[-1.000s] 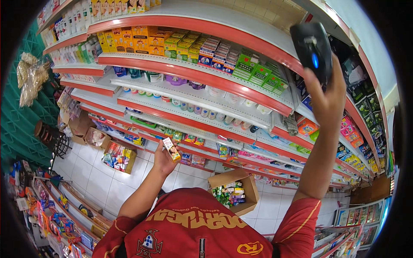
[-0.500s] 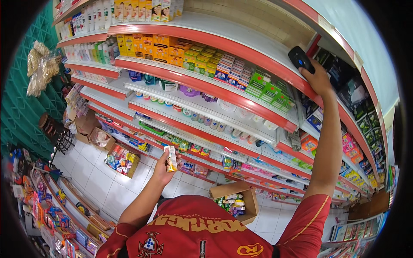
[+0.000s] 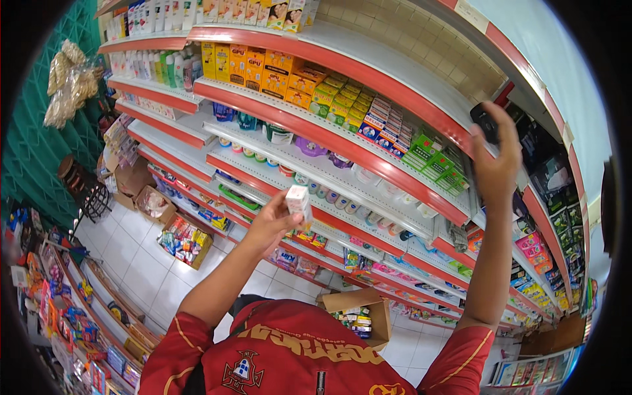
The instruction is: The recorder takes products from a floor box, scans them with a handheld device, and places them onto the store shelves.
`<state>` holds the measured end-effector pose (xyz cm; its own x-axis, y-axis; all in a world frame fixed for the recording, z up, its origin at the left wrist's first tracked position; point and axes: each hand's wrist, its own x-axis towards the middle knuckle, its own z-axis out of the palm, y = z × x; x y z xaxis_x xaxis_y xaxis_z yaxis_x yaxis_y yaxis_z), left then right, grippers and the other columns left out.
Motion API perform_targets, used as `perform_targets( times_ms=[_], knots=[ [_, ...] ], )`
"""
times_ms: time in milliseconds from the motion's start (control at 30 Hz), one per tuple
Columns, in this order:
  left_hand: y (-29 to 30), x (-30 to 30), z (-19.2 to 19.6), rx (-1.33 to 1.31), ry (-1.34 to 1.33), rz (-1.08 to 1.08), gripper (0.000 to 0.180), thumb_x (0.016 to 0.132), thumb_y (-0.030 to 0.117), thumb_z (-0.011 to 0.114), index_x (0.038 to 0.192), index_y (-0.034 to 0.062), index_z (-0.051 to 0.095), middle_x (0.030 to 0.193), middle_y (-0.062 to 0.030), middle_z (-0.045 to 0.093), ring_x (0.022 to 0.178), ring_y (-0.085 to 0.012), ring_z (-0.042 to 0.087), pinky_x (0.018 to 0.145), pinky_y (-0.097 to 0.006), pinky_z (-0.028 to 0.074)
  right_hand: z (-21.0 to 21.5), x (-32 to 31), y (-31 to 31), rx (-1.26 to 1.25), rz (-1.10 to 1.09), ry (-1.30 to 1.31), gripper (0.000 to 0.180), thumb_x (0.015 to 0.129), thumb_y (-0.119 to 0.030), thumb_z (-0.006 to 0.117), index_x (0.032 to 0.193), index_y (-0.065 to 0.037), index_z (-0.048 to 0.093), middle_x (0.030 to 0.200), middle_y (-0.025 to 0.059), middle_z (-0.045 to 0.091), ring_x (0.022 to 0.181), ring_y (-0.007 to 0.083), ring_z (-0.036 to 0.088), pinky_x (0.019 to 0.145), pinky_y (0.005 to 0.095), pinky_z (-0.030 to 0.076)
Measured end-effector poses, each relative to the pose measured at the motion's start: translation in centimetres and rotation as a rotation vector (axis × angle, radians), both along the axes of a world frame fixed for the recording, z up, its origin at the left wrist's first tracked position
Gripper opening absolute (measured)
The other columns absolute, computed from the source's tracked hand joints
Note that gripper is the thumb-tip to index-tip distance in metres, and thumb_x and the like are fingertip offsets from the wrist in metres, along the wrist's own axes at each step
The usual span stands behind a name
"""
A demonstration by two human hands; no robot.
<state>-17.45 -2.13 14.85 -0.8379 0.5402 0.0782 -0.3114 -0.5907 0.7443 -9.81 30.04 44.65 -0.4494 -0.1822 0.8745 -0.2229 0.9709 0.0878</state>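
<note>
The left hand (image 3: 273, 220) grips a small white box (image 3: 299, 203) between thumb and fingers, holding it out in front of the shelves (image 3: 342, 164). The box stands nearly upright, its long axis running up and down with a slight tilt, top end toward the upper shelves (its printed face is too small to make out). The right hand (image 3: 495, 158) is raised high, its fingers closed around a dark handheld device (image 3: 486, 122) pressed up near the red shelf edge (image 3: 368, 76); the device's long axis slants up and to the right. Below, an open cardboard box (image 3: 359, 316) of goods sits on the white tiled floor (image 3: 145, 263).
</note>
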Motion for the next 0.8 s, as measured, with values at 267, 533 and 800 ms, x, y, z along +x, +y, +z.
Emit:
perform_targets(
  times_ms=[267,533,800],
  knots=[
    [0.0,-8.8,14.1,0.064,0.590,-0.038,0.055,0.086,0.000,0.078,0.134,0.0031,0.051,0.121,-0.0078,0.062,0.121,-0.0186,0.059,0.104,-0.037,0.052,-4.3,-3.1,-12.7,-0.105,0.220,-0.636,0.047,0.085,-0.017,0.080,0.128,-0.003,0.064,0.125,0.0181,0.068,0.113,0.0338,0.067,0.098,0.0403,0.053],
    [-1.9,-16.9,22.6,0.011,0.948,0.108,0.051,0.085,0.011,0.083,0.130,0.0067,0.058,0.124,-0.0084,0.061,0.119,-0.0176,0.060,0.096,-0.032,0.057,-0.9,-11.6,-18.0,-0.544,0.405,-0.574,0.037,0.087,-0.013,0.077,0.118,0.003,0.067,0.102,0.0145,0.075,0.089,0.0199,0.074,0.083,0.0331,0.059],
    [-5.3,-26.0,24.4,-0.581,1.626,0.878,0.049,0.088,0.036,0.078,0.127,0.0089,0.066,0.129,-0.0149,0.063,0.120,-0.0344,0.061,0.101,-0.044,0.050,3.2,-23.0,-12.0,-0.496,0.185,-0.347,0.051,0.086,-0.036,0.077,0.117,0.003,0.068,0.101,0.0135,0.076,0.088,0.0204,0.073,0.079,0.0326,0.056]
  ],
)
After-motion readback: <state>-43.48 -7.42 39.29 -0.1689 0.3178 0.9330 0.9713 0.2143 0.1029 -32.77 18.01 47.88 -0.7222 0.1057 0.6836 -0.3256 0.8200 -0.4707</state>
